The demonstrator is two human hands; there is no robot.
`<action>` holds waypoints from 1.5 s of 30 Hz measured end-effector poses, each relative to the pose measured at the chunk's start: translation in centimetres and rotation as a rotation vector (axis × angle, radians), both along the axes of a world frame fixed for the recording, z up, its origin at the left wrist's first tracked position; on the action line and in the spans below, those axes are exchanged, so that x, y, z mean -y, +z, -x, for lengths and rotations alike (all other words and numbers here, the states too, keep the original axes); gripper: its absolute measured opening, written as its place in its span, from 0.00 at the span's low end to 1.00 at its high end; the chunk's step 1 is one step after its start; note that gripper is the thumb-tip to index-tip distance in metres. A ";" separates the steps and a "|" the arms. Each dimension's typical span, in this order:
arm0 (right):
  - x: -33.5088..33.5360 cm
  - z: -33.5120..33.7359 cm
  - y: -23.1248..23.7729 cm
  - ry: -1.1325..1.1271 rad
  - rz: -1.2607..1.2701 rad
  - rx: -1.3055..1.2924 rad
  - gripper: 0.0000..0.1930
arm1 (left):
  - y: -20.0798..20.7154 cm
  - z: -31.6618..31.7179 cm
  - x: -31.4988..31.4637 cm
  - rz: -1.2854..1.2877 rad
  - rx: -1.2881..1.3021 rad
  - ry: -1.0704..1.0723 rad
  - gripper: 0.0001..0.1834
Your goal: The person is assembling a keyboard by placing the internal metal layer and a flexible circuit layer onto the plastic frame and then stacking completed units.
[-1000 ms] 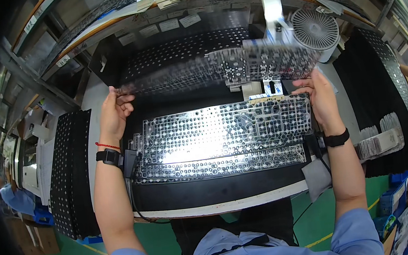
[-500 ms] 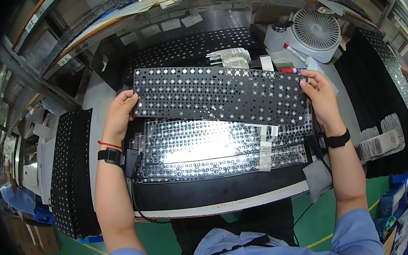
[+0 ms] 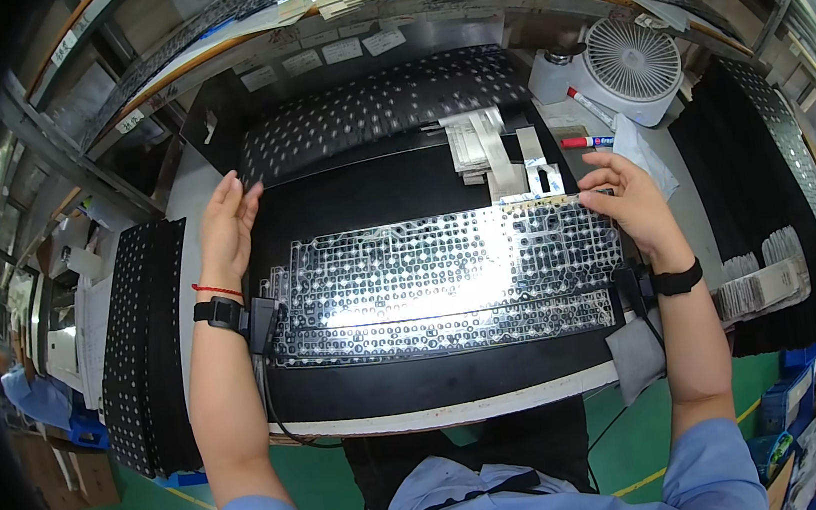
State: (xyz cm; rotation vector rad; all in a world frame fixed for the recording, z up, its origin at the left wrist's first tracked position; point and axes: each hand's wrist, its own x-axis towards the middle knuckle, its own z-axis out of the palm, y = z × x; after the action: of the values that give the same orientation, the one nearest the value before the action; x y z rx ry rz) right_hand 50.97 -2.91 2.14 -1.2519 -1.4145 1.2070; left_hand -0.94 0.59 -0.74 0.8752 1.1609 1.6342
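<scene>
Green flooring (image 3: 636, 441) spreads below a white-edged workbench (image 3: 446, 412), and on its black mat (image 3: 462, 375) lies a clear circuit sheet (image 3: 408, 255), long and flat, with glare across its middle. I watch the worker's hands: the right hand (image 3: 628, 200) hovers at the sheet's far right corner, thumb and fingers parted, gripping nothing, though whether the thumb touches the film I cannot tell. The left hand (image 3: 227, 225) is just off the sheet's far left corner, loosely curled and apparently empty, its fingertips near a blurred black perforated plate (image 3: 362, 119) beyond the sheet's far side. To my eye, film this thin calls for a light pinch at the corners, fingers kept off the traces, and both ends moved evenly so it doesn't crease; the plate is best lowered level, clear of the pale ribbon strips (image 3: 469, 147) at the sheet's far edge, toward its right. Farther past that right end stand a white bottle (image 3: 549, 78), contents hidden, and a fan (image 3: 634, 58). Well to the sheet's left and right rise a left stack (image 3: 139, 326) and a right stack (image 3: 745, 166) of similar plates. Low and far right of the sheet sits a blue bin (image 3: 785, 405), far left a cardboard box (image 3: 91, 477); what either holds I can't make out.
</scene>
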 end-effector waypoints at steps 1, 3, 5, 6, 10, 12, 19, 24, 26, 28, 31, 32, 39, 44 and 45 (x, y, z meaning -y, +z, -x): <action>0.0 -0.2 -0.1 0.025 -0.015 0.041 0.23 | 0.6 -0.9 0.1 -0.017 0.043 0.064 0.18; -0.1 -0.5 -0.5 0.074 -0.046 0.123 0.22 | 0.7 -0.6 0.2 -0.029 0.041 0.007 0.21; -0.1 -0.5 -0.2 0.061 -0.013 0.181 0.18 | 0.9 -0.5 0.4 -0.010 0.016 -0.046 0.22; 0.0 -0.4 -0.2 0.055 0.004 0.210 0.16 | 0.9 -0.4 0.5 0.016 -0.009 -0.073 0.21; -0.1 -0.4 -0.1 -0.014 -0.014 0.215 0.08 | 1.1 -0.3 0.7 0.091 -0.094 -0.184 0.20; -0.2 -0.3 -0.2 -0.040 -0.034 0.227 0.07 | 1.1 -0.4 0.9 0.112 -0.120 -0.209 0.20; 0.0 -0.1 0.1 -0.062 -0.080 0.237 0.07 | 1.3 -1.2 1.2 0.147 -0.187 -0.295 0.20; 0.1 -0.1 0.4 0.019 -0.063 0.258 0.09 | 1.1 -1.0 1.2 0.142 -0.209 -0.297 0.20; 0.3 0.1 0.5 0.037 -0.082 0.334 0.09 | 1.0 -0.9 1.2 0.143 -0.212 -0.297 0.20; 0.5 0.2 0.6 0.042 -0.080 0.372 0.10 | 1.0 -1.0 1.2 0.144 -0.214 -0.299 0.20; 0.1 -0.1 0.4 -0.016 -0.016 0.290 0.09 | 1.1 -1.1 1.2 0.141 -0.222 -0.315 0.20; 0.1 -0.2 0.3 -0.018 -0.026 0.262 0.08 | 1.1 -1.2 1.3 0.145 -0.219 -0.322 0.20; -0.4 -0.6 -0.5 -0.057 -0.105 0.135 0.04 | 1.4 -1.6 1.5 0.213 -0.243 -0.472 0.14; -0.6 -0.5 -0.7 -0.072 -0.134 0.125 0.05 | 0.9 -1.1 1.3 0.213 -0.436 -0.502 0.10; -0.6 -0.6 -0.8 -0.065 -0.140 0.127 0.05 | 0.8 -1.1 1.2 0.200 -0.441 -0.492 0.09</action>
State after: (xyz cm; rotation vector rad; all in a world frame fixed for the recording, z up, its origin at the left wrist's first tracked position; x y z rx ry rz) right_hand 51.59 -2.31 1.38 -1.2848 -1.5109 0.9826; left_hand 0.11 -0.63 0.07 1.3076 1.2500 0.9344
